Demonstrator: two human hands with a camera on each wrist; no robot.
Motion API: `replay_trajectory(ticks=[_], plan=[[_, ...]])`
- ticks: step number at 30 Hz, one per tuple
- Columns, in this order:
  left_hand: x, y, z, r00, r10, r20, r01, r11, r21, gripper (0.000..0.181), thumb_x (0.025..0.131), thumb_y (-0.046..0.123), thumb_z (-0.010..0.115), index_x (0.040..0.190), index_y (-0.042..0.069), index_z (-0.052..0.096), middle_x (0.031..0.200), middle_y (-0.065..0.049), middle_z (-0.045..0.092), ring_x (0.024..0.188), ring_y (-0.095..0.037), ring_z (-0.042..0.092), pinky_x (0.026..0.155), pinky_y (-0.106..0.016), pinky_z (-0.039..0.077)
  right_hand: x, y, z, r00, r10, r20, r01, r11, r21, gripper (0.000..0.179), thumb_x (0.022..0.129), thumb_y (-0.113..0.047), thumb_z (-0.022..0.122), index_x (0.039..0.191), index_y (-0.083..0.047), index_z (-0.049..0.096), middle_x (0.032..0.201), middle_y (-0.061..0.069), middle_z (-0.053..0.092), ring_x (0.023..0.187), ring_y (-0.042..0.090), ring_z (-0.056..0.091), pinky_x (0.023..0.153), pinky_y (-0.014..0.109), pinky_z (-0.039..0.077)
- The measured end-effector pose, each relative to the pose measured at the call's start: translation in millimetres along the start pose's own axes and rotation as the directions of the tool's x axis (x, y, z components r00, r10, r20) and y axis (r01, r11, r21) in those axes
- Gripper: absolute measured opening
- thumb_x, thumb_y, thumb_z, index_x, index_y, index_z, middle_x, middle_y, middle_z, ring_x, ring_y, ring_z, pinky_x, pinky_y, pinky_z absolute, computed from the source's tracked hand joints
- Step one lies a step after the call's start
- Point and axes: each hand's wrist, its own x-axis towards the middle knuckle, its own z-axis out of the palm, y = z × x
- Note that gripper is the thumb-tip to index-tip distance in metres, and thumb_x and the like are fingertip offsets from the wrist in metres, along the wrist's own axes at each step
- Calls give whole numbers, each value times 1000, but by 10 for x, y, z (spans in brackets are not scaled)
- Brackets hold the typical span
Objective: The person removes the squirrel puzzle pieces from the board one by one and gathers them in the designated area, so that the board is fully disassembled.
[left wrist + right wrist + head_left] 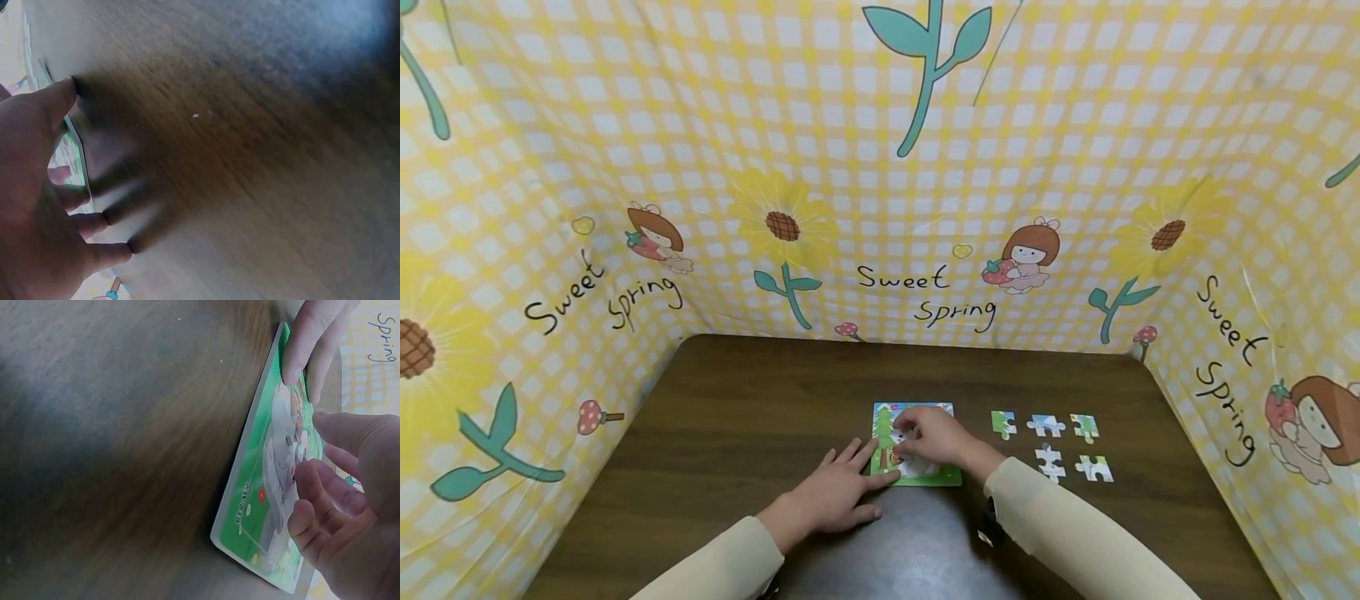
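Two pale sleeves (1075, 525) reach in from the lower edge of the head view, a dark band (990, 525) showing at the right wrist, and both lead to a small picture puzzle board (942, 481) with a green lower border. It lies flat on the brown table (760, 400), straight ahead of the person and between the two hands.

The left hand (835, 496) is spread wide with its fingers straight and grips nothing; it braces the board's near left corner, a couple of fingertips on the border, the thumb down on the bare table. The right hand (936, 435) comes in from the other side and hangs over the middle of the board, fingers bent, thumb and forefinger near each other. Whether a piece sits between those tips I cannot tell.

The relation that matters is sideways: the loose pieces lie to the right of the board, well apart from the left hand, so the right hand is clearly the nearer. A row of three, the green one (1000, 422), the middle one (1045, 425) and the right one (1084, 426), stands beyond a row of two, one piece (1049, 462) just beside the right sleeve and another (1093, 468) farther out. The board's sides run square to the person; foreshortening hides which is longer.
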Motion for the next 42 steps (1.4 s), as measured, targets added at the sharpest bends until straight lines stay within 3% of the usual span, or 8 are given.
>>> replay_trajectory(ticks=[8,16,23,26,27,34,42], plan=[[-18,15,9,1000,-3,-18,3,1000,-8,58,102,55,56,156,48,37,171,-16,16,155,-45,21,112,-72,31,85,-19,33,1000,14,-27,-14,1000,4,32,89,-19,81,119,-8,74,105,6,70,94,18,66,79,35,55],[-3,19,11,1000,-16,-8,16,1000,-18,58,102,56,56,156,49,37,172,-15,14,156,-43,19,113,-71,29,100,-25,8,999,-6,-47,9,998,60,22,93,-15,77,114,-9,78,101,3,70,83,11,61,71,29,53],[-10,23,2,1000,-19,-16,19,1000,-16,58,101,56,56,156,49,38,172,-15,15,156,-43,20,114,-71,29,42,-46,-30,997,-45,-57,49,997,62,20,95,-11,72,113,-10,79,98,2,73,81,10,62,81,40,55],[-22,31,-3,1000,-19,-19,19,1000,-20,58,101,55,57,156,48,39,171,-15,16,155,-43,21,113,-71,30,19,-25,-37,997,-49,-58,55,994,100,19,97,-10,70,114,-9,78,99,0,75,82,9,65,80,36,56],[-26,34,-3,1000,-18,-20,18,1000,-23,58,101,55,58,155,48,40,171,-16,17,155,-43,21,113,-71,30,9,-18,-39,997,-45,-56,51,992,118,18,97,-10,70,114,-9,78,98,0,75,82,9,65,74,33,55],[-36,52,-21,1000,-18,-11,18,999,-29,58,101,54,58,155,47,40,171,-16,17,155,-44,22,113,-70,31,-43,7,-35,998,-34,-54,44,978,203,6,98,-14,71,99,-13,77,87,-4,73,75,7,63,68,26,52],[-24,70,-49,1000,-23,5,23,999,-43,58,101,52,60,155,46,41,171,-16,16,155,-44,21,113,-70,31,-27,-20,-40,997,3,-72,12,979,203,9,100,-12,67,100,-11,75,85,-4,72,73,8,64,66,27,53]])
